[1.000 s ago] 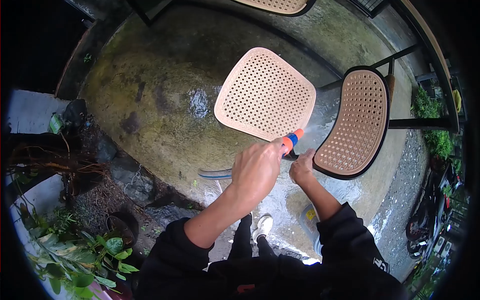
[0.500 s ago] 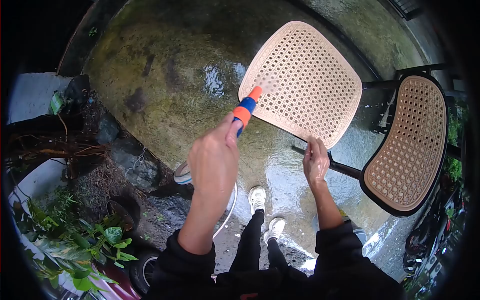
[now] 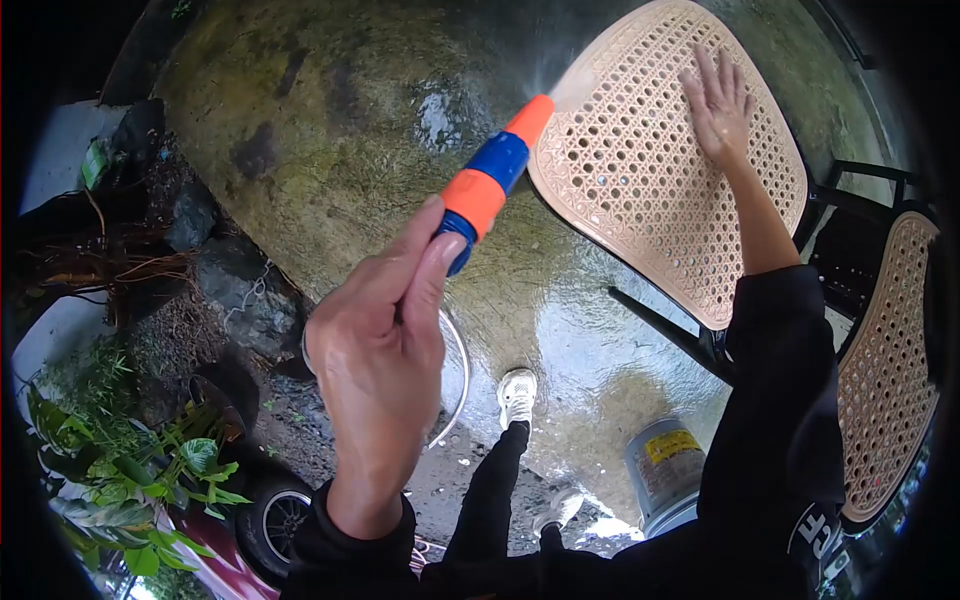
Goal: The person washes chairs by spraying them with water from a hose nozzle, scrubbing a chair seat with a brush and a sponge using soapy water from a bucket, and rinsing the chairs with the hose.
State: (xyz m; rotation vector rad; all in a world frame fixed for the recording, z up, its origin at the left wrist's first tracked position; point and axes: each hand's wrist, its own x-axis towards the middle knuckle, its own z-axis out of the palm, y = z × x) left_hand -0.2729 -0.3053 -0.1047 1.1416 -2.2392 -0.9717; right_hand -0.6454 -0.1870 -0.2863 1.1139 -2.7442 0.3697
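My left hand (image 3: 385,345) is closed around an orange and blue hose nozzle (image 3: 500,155), which points up and to the right. Spray leaves its tip near the left edge of a beige chair seat (image 3: 640,170) with a woven-cane pattern of holes. My right hand (image 3: 722,115) lies on that seat toward its upper right, fingers spread and holding nothing. At the right stands the chair's matching curved backrest (image 3: 890,370), partly covered by my dark sleeve. A pale hose (image 3: 465,370) curves down behind my left hand.
Wet, mossy concrete (image 3: 330,170) lies under the chair. A bucket (image 3: 665,470) with a yellow label stands by my right sleeve. Rocks (image 3: 240,300), leafy plants (image 3: 150,480) and a wheel (image 3: 285,525) are on the left. A black chair leg (image 3: 660,330) juts toward my feet.
My right hand has moved from the seat's lower edge up onto its surface. The nozzle has come nearer the camera, and the seat appears higher and farther right. The bucket shows more.
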